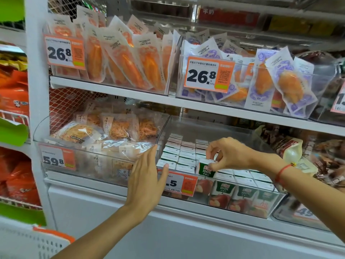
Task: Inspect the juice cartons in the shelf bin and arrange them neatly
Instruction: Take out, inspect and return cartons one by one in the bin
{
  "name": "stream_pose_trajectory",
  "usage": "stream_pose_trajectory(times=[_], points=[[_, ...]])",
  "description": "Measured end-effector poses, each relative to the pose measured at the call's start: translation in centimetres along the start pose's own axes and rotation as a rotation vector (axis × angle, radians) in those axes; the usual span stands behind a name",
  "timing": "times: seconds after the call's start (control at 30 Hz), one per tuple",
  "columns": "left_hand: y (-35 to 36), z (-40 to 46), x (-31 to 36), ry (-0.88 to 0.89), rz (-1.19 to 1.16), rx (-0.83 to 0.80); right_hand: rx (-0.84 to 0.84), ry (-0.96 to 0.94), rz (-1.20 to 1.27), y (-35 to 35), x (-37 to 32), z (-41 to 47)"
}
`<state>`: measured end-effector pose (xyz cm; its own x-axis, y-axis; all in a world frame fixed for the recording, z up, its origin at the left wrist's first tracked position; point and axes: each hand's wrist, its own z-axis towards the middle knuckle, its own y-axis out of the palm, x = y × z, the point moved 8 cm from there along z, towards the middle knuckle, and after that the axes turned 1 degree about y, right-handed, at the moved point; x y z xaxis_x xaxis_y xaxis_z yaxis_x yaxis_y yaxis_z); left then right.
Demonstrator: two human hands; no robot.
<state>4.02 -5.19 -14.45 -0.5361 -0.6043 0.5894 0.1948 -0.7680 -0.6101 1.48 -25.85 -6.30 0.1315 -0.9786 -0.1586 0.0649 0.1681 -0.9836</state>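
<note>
right hand [226, 154] pinching the top of a raised juice carton [206, 168] at the clear bin's [276, 202] front row, left hand [147, 176] flat with straight fingers against the bin front beside the price tag [180, 184], other cartons [179, 154] packed in rows behind

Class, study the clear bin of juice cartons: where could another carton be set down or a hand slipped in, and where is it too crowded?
Free: the slot under the raised carton that the right hand pinches, and the bare strip along the juice bin's right wall, behind the front cartons. Crowded: the packed rows of juice cartons at left, and the front by the left hand and price tag.
</note>
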Motion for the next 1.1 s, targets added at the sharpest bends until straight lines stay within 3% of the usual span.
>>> stream_pose_trajectory(times=[0.17, 0.37, 0.5, 0.6, 0.73, 0.9, 1.1], points=[[-0.2, 0.0, 0.2, 0.017, 0.007, -0.033, 0.23, -0.05, 0.141, -0.6, -1.0, -2.5], [-1.5, 0.6, 1.1, -0.009, 0.059, -0.064, 0.695, -0.157, 0.136, -4.0, -3.1, -7.1], [-2.8, 0.9, 2.5, -0.072, 0.032, -0.087, 0.87, -0.111, 0.409, -5.4, -3.7, -9.7], [-2.5, -0.5, 4.5, -0.22, -0.323, -0.21, 0.838, -0.045, 0.635, -4.1, -4.3, -10.7], [-0.2, -4.7, 7.7, -0.338, -0.839, -0.504, 0.678, 0.099, 0.896, -0.2, -4.8, -10.9], [0.9, -7.4, 6.8, -0.337, -0.863, -0.605, 0.484, 0.237, 1.19, 4.2, -4.5, -10.8], [1.6, -8.6, 5.2, -0.379, -0.837, -0.554, 0.106, 0.323, 1.148, 8.1, -4.2, -10.5]])
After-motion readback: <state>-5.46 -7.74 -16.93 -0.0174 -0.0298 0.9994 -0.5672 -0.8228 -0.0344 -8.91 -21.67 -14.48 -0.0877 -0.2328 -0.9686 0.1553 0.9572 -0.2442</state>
